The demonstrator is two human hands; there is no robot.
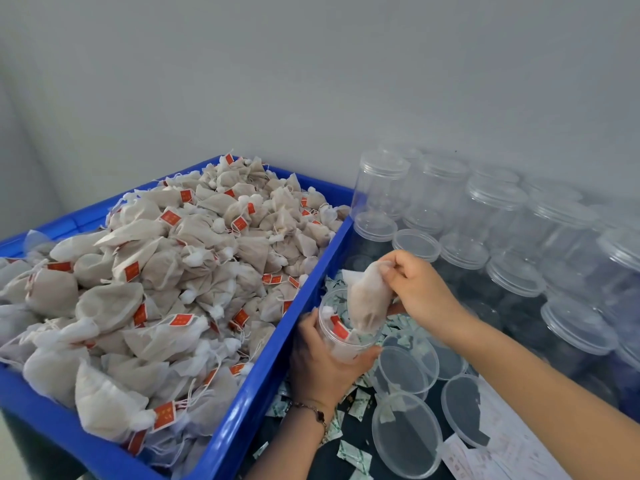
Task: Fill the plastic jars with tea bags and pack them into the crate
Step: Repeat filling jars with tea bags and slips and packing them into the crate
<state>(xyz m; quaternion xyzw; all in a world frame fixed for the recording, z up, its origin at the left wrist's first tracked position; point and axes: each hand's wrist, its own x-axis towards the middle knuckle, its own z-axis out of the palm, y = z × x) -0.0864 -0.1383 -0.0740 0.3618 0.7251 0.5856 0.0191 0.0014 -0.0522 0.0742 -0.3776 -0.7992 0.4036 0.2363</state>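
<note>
Early stage: left hand [322,362] grips open jar [346,327]; right hand [415,289] fingers pinch tea bag [369,301] into it; many jars [495,216] remain empty.

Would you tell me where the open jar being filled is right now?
Lower centre of the head view: the left hand grips the jar just right of the blue crate.

Plain grey wall [311,81] behind everything. Dark counter [349,441] below, strewn with small white-and-green sachets [354,457], some near the front edge, others farther back. White printed paper sheet [498,445] at lower right, lying flat on the counter. Thin beaded bracelet [313,410] round a wrist.
</note>
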